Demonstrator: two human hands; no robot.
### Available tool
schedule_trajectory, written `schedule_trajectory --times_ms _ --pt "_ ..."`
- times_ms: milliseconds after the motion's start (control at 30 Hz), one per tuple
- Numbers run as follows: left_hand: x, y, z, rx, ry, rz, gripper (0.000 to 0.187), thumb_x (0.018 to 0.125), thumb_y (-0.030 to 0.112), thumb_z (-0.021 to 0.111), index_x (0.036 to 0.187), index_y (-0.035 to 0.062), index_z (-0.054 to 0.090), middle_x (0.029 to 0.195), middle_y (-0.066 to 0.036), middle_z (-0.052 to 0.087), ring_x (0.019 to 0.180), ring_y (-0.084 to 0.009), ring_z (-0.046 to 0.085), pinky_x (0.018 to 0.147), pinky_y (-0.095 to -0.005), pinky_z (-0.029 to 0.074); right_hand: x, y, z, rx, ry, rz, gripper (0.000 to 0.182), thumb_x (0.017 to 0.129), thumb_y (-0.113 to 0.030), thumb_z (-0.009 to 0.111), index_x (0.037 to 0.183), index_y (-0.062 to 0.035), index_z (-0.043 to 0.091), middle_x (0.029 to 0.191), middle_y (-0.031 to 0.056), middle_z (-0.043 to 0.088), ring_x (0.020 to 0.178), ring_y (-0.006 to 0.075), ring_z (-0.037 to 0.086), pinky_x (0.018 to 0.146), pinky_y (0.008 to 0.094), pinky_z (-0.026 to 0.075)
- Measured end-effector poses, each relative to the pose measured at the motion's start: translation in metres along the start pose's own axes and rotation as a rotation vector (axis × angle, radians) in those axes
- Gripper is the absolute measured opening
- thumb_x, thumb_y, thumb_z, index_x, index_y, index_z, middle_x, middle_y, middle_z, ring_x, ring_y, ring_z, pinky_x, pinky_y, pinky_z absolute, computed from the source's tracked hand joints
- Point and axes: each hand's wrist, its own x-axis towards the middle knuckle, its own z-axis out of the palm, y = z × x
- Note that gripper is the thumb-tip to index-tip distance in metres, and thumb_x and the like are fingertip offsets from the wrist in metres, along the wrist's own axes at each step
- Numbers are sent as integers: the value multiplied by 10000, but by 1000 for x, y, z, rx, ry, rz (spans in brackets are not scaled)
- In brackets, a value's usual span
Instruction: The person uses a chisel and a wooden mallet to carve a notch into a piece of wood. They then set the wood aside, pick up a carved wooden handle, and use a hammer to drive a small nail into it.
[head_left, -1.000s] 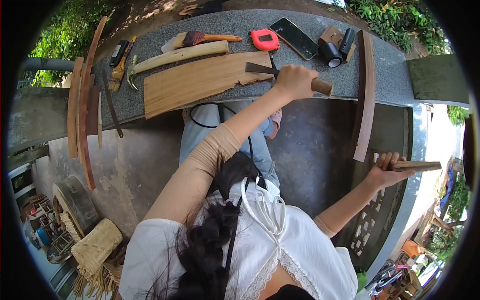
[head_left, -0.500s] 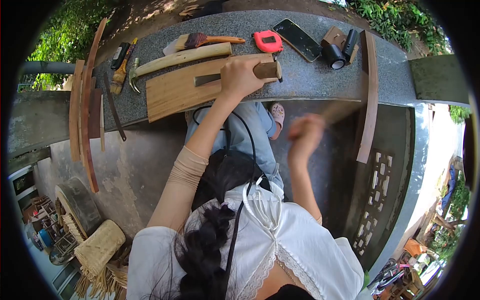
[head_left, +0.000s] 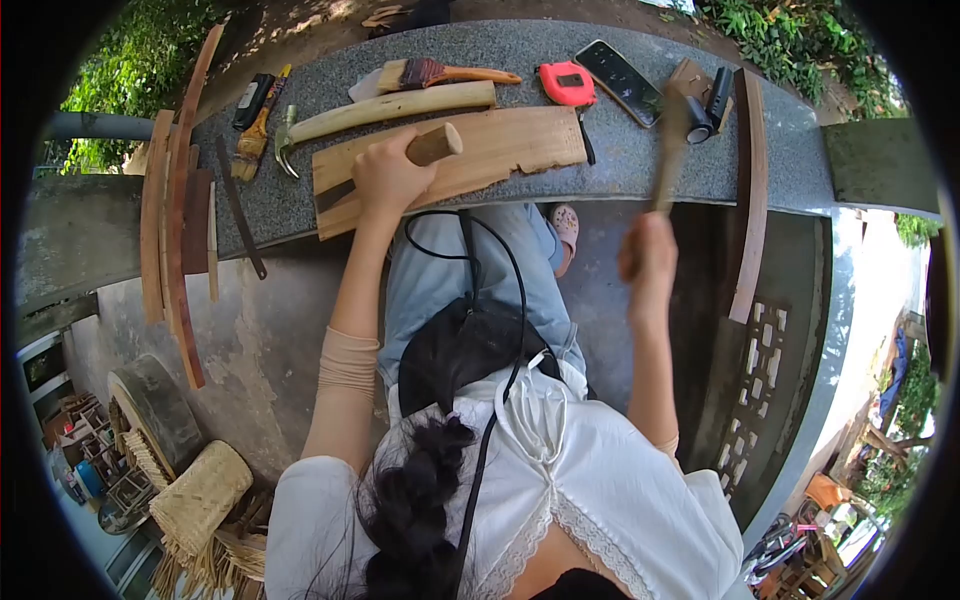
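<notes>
My left hand (head_left: pixel 392 180) is closed around a chisel with a round wooden handle (head_left: pixel 437 144). Its flat dark blade (head_left: pixel 336 195) lies low over the left end of a light wooden board (head_left: pixel 490 150), whose front edge is notched. Off to the right, my right hand (head_left: pixel 649 250) grips a wooden stick-like striker (head_left: pixel 668 165), held upright and smeared by motion; its exact kind cannot be made out. The striker is apart from the chisel. Behind the board lies a claw hammer (head_left: pixel 395 112) with a pale wooden handle.
On the stone bench are a paintbrush (head_left: pixel 440 74), a red tape measure (head_left: pixel 566 84), a phone (head_left: pixel 618 82) and a black cylindrical item (head_left: pixel 698 120). Wooden strips (head_left: pixel 180 240) overhang the left side, and another strip (head_left: pixel 748 190) overhangs the right. A thin saw blade (head_left: pixel 240 215) lies near the front edge.
My left hand has moved the chisel leftward along the board to its left end. My right hand has shifted right, and its striker now points more upright. The view has shifted slightly.
</notes>
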Motion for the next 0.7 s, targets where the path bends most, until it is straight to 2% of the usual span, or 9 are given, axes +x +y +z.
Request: schedule_trajectory --times_ms 100,200,333,400,467,500,567,633,700 --pt "-8 -14 -3 30 11 14 223 655 342 718 804 177 699 673 -102 655 652 -314 649 568 -405 513 14 -21 25 455 497 -150 415 981 -471 366 803 -106 455 576 -30 421 490 60 336 441 225 250" --pt "-7 -20 -7 17 49 8 212 651 324 724 795 171 696 671 -107 654 651 -317 648 572 -405 515 1 17 75 487 304 -232 395 970 -446 426 829 -81 479 596 -4 451 523 77 392 459 235 282" --pt "2 -25 -25 -23 107 -30 250 669 290 741 857 129 706 731 -127 668 705 -321 659 614 -399 526 -20 34 74 -235 -287 71 349 931 -377 553 927 -28 554 654 -2 498 552 87 447 485 257 346" --pt "8 -3 -34 -74 101 -80 270 695 243 751 905 79 711 803 -154 678 768 -321 668 648 -379 539 -12 22 27 -101 -75 114 312 942 -365 541 924 -54 557 632 -39 455 523 43 400 453 234 320" --pt "16 39 -22 -136 42 31 343 651 258 769 946 94 703 812 -147 680 766 -308 669 665 -381 534 -6 15 -15 40 108 88 306 970 -362 494 814 -100 473 587 -54 405 473 31 368 415 204 275" --pt "17 64 -5 -150 19 88 370 630 264 774 964 122 702 824 -125 685 764 -300 668 667 -386 528 -4 18 -31 35 204 64 334 962 -398 489 765 -131 448 554 -63 359 425 28 294 385 205 192" --pt "20 128 23 -446 -44 275 255 617 226 754 854 152 694 770 -82 680 740 -284 668 635 -390 517 -8 21 -62 3 290 78 325 962 -410 477 799 -129 482 537 -56 378 413 26 299 381 201 186" --pt "15 181 64 -416 -175 352 145 628 245 685 716 140 638 630 -74 628 645 -297 653 563 -399 503 -19 19 -77 29 360 102 318 965 -404 474 813 -125 494 543 -56 391 414 22 308 381 196 187" --pt "6 222 91 -440 -217 442 144 599 227 692 698 135 642 634 -126 629 631 -306 654 556 -425 511 -29 18 -91 26 415 113 305 965 -393 479 817 -127 498 549 -54 398 419 21 314 380 191 185"
